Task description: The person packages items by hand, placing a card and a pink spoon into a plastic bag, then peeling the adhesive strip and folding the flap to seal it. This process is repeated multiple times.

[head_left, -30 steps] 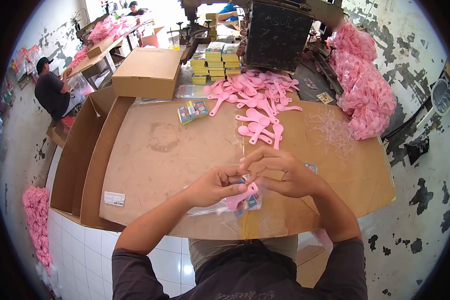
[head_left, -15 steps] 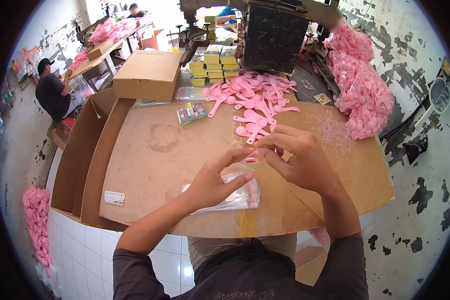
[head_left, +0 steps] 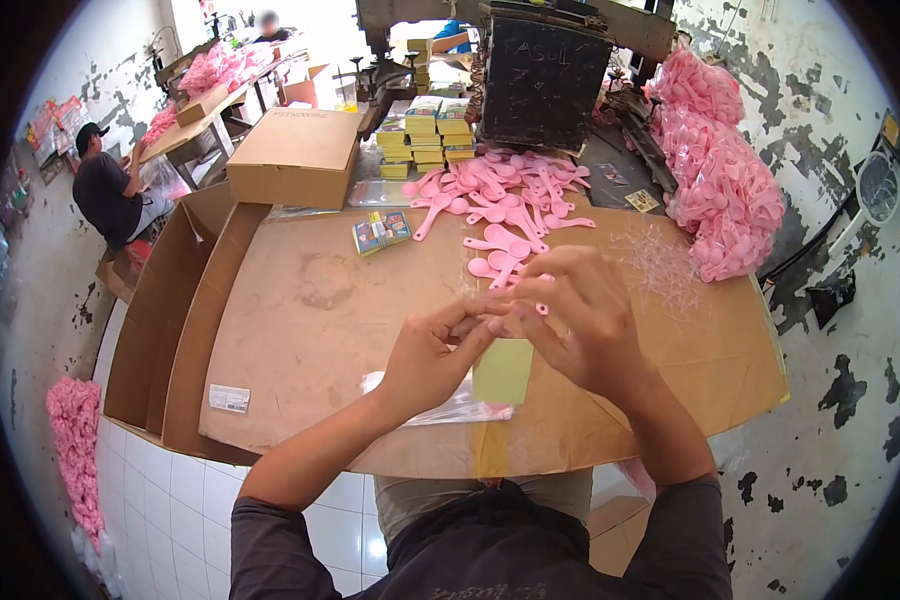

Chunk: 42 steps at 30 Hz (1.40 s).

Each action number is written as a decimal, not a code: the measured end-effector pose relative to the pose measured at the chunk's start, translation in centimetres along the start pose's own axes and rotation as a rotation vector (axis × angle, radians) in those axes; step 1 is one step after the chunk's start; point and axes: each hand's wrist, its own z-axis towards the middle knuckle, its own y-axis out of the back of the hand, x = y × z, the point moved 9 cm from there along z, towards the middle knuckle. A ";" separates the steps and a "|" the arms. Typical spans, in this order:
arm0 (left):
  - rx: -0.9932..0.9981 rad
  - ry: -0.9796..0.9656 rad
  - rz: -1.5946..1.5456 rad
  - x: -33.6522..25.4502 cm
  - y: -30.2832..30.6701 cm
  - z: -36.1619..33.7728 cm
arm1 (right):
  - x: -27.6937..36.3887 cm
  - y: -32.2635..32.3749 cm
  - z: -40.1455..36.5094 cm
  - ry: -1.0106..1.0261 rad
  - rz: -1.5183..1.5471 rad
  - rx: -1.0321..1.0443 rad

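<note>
Yellow card (head_left: 502,370) held by left hand (head_left: 430,362) and right hand (head_left: 585,322) over clear bags (head_left: 432,410).

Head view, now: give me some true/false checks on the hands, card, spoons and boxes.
1. The left hand and right hand hold a yellow card between them. True.
2. The loose pink spoons sit inside a closed box. False: they lie heaped on the cardboard tabletop, beyond the hands.
3. Clear bags lie under the left hand. True.
4. The brown carton stands at the far right. False: it is at the far left; bagged spoons are piled on the right.
</note>
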 end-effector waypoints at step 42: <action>-0.128 0.013 -0.028 2.5 3.0 0.7 | -6.4 -7.6 -7.0 -0.632 0.869 0.350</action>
